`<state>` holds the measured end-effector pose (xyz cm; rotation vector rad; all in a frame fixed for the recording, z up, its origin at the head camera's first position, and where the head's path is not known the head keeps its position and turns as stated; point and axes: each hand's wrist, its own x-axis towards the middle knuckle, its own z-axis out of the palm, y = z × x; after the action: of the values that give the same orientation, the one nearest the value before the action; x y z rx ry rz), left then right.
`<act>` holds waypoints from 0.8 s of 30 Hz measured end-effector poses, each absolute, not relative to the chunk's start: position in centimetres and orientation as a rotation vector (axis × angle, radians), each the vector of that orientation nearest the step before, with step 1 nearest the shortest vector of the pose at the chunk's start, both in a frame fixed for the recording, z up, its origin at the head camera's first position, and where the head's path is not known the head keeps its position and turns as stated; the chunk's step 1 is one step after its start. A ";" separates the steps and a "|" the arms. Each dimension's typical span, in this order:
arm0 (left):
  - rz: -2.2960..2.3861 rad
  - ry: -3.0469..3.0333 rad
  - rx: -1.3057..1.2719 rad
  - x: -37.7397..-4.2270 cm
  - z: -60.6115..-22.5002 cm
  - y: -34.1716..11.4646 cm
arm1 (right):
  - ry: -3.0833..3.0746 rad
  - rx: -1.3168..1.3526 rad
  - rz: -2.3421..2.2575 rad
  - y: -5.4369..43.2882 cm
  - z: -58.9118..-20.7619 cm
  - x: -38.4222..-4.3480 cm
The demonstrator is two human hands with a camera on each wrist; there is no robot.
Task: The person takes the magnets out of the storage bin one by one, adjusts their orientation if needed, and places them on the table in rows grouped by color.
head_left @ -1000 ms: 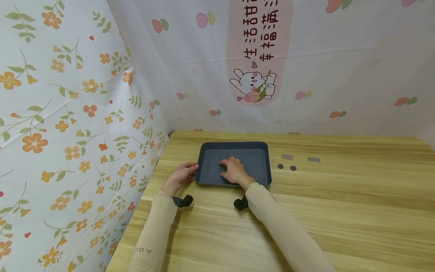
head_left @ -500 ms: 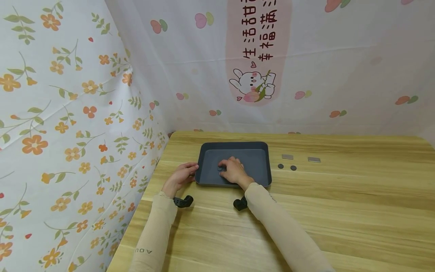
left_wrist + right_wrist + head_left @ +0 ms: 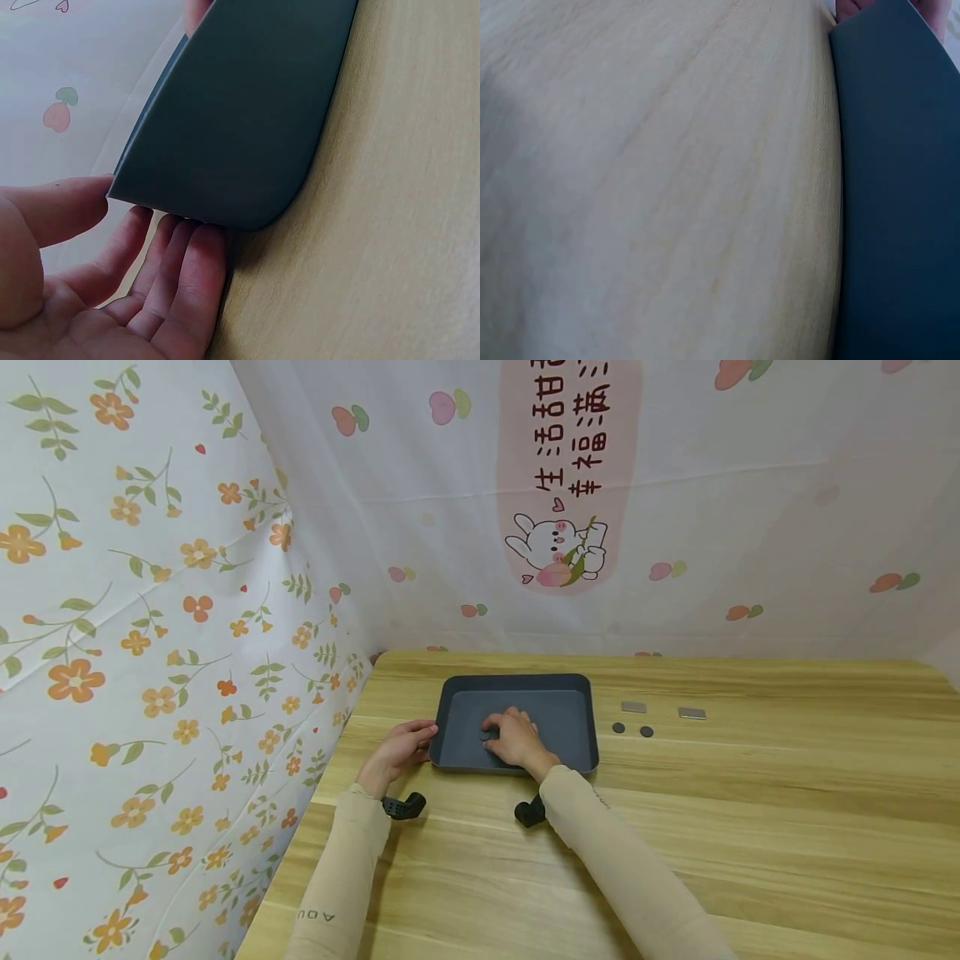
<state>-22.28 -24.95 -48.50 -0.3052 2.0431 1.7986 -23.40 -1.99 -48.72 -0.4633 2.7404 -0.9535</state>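
Observation:
A dark grey rectangular tray [image 3: 555,727] lies on the wooden table. At its left end, my left hand [image 3: 397,748] rests its fingertips against the outside wall, with the thumb at the rim. The left wrist view shows that hand [image 3: 127,292] close up, its fingers extended to the tray's end wall [image 3: 240,142]. My right hand [image 3: 517,738] reaches inside the tray, thumb and index finger bent about a small dark round disc [image 3: 485,735], which they pinch. The other right fingers are partly hidden. Beneath the right wrist, the camera sees the tray's near wall [image 3: 900,195].
Two more dark round discs [image 3: 618,727] lie on the table right of the tray. Behind them are two small grey rectangular plates [image 3: 633,707]. Patterned white cloth hangs behind the table [image 3: 787,827] and along its left side.
The disc between my right thumb and index finger has shifted slightly toward me. My left hand stays at the tray's left end.

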 end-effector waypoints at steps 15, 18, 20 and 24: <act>1.806 2.043 -0.289 -22.2 -48.4 -24.9 | 2.755 -0.447 -0.962 -2.2 -48.6 -23.3; 1.802 2.040 -0.290 -22.1 -48.4 -24.9 | 2.764 -0.441 -0.964 -2.3 -48.6 -23.2; 1.800 2.038 -0.292 -22.1 -48.3 -24.9 | 2.766 -0.434 -0.973 -2.3 -48.7 -23.2; 1.791 2.041 -0.282 -22.0 -48.2 -24.9 | 2.774 -0.427 -0.979 -2.4 -48.8 -23.2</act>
<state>-22.01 -24.92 -48.24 -0.2823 2.0414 1.7914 -23.19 -2.39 -48.77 -0.4265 2.7737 -0.9792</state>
